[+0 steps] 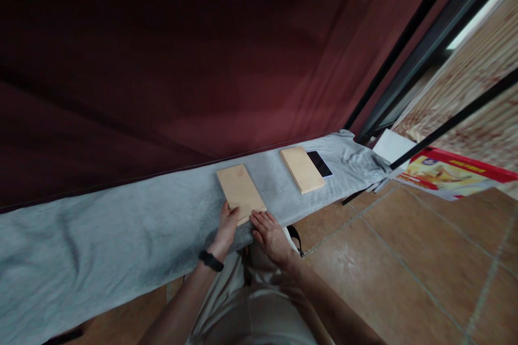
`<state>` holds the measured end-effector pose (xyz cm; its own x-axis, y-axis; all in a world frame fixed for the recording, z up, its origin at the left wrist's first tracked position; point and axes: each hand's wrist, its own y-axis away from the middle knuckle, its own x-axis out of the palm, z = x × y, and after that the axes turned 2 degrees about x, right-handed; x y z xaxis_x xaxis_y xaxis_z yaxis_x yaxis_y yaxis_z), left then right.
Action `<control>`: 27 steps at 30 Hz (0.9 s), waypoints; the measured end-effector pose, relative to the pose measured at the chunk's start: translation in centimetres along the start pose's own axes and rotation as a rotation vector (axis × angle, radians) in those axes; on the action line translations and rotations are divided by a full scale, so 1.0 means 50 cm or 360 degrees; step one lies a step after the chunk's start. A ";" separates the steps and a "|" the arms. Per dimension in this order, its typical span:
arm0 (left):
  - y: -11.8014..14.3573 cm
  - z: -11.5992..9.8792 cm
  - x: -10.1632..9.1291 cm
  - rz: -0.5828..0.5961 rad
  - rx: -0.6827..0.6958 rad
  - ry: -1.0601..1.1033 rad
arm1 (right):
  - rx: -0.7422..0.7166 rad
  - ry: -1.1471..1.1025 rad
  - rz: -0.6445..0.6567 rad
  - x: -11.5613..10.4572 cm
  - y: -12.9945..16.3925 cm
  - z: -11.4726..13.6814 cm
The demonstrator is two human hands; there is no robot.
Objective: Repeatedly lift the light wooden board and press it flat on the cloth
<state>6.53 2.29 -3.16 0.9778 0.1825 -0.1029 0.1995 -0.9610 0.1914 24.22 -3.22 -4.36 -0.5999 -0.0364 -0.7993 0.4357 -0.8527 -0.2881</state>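
Note:
A flat tan paper envelope (pixel 242 188) lies on the grey cloth in front of me, its near edge toward my body. At its near left corner my left hand (pixel 227 223) grips the edge, thumb on top; the other fingers are partly hidden. My right hand (pixel 270 232) rests with its fingers stretched out flat over the near right corner, touching the paper. To the right lies a thicker stack of tan envelopes (pixel 302 169), apart from both hands. A dark phone (pixel 319 164) sits against the far right side of that stack.
The grey cloth (pixel 121 226) covers a long narrow bench, with a dark red curtain (pixel 202 75) behind it. Black metal poles (pixel 400 48) rise at the right. A printed carton (pixel 449 172) and a white sheet (pixel 393 146) lie beyond the bench end, near the tiled floor (pixel 384 269).

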 end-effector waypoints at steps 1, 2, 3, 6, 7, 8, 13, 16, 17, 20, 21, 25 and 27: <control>0.005 0.004 -0.004 -0.0069 0.0059 -0.0108 | -0.0009 0.0019 0.0004 0.002 0.000 -0.003; 0.013 0.010 -0.007 -0.0169 0.0173 -0.0259 | -0.0018 0.0041 0.0007 0.004 -0.001 -0.005; 0.023 0.017 -0.009 -0.0281 0.0329 -0.0459 | -0.0023 0.0066 0.0010 0.006 -0.002 -0.006; 0.063 0.045 -0.006 -0.0232 0.0933 -0.1094 | -0.0012 0.0147 0.0021 0.008 -0.005 -0.007; 0.076 0.054 -0.004 -0.0088 0.1088 -0.1258 | -0.0007 0.0170 0.0025 0.008 -0.005 -0.007; 0.088 0.062 -0.002 0.0040 0.1204 -0.1421 | -0.0005 0.0188 0.0031 0.008 -0.005 -0.007; 0.114 0.082 -0.025 0.0204 0.1346 -0.1888 | 0.0066 0.0204 -0.0006 0.000 -0.003 -0.012; 0.117 0.082 -0.052 0.0200 0.1334 -0.1960 | 0.0159 0.0190 -0.0086 -0.008 -0.005 -0.020; 0.118 0.082 -0.059 0.0194 0.1319 -0.1971 | 0.0176 0.0188 -0.0107 -0.010 -0.006 -0.023; 0.122 0.081 -0.069 0.0148 0.1274 -0.1944 | 0.0205 0.0194 -0.0163 -0.009 -0.006 -0.028; 0.122 0.082 -0.069 0.0133 0.1256 -0.1912 | 0.0213 0.0199 -0.0184 -0.006 -0.006 -0.029; 0.106 0.092 -0.061 0.0092 0.1047 -0.1617 | 0.0263 0.0227 -0.0285 0.018 -0.007 -0.027; 0.089 0.099 -0.053 0.0017 0.0855 -0.1348 | 0.0286 0.0242 -0.0321 0.029 -0.009 -0.027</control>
<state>4.49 -3.50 -6.87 0.5701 0.1664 -0.8046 -0.0684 -0.9662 -0.2484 24.05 -2.20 -6.10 -0.5490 0.2095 -0.8091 0.1845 -0.9138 -0.3618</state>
